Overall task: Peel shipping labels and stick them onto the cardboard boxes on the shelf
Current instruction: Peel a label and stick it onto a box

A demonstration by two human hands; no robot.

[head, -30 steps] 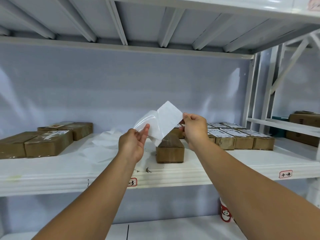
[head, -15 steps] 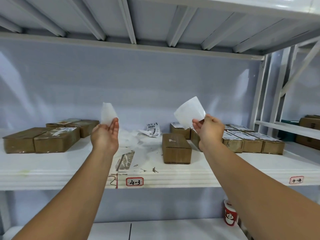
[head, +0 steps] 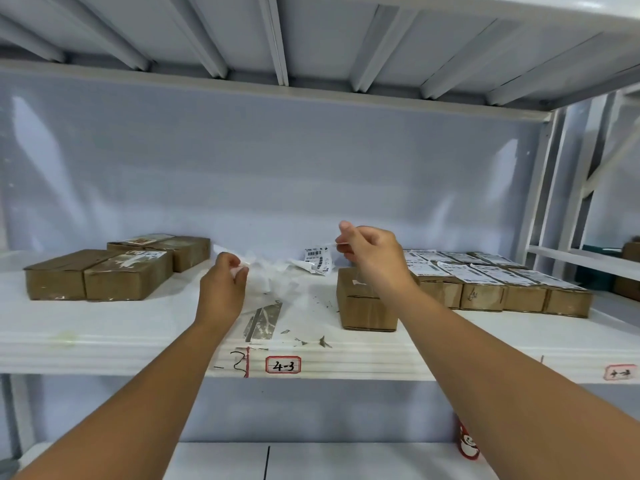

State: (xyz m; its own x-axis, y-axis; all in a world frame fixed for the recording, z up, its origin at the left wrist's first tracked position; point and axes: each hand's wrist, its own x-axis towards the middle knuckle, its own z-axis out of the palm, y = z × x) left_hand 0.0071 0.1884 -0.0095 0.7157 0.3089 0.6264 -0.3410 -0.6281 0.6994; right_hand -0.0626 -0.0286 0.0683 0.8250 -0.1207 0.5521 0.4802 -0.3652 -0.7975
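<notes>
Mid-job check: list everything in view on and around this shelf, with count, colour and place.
shelf: one, white, across the view.
left boxes: at least three, brown cardboard, shelf's left end.
middle box: one, brown, mid-shelf near the front.
labelled boxes: several, brown with white labels on top, shelf's right.
paper pile: one, white, crumpled, mid-shelf at the back.
printed label: one, white with barcode, right of the pile.
shelf tags: two, red-bordered, front edge.
cup: one, red, lower shelf, partly hidden.
left hand: one, pinches white backing paper.
right hand: one, pinches a white shipping label, seen edge-on.
</notes>
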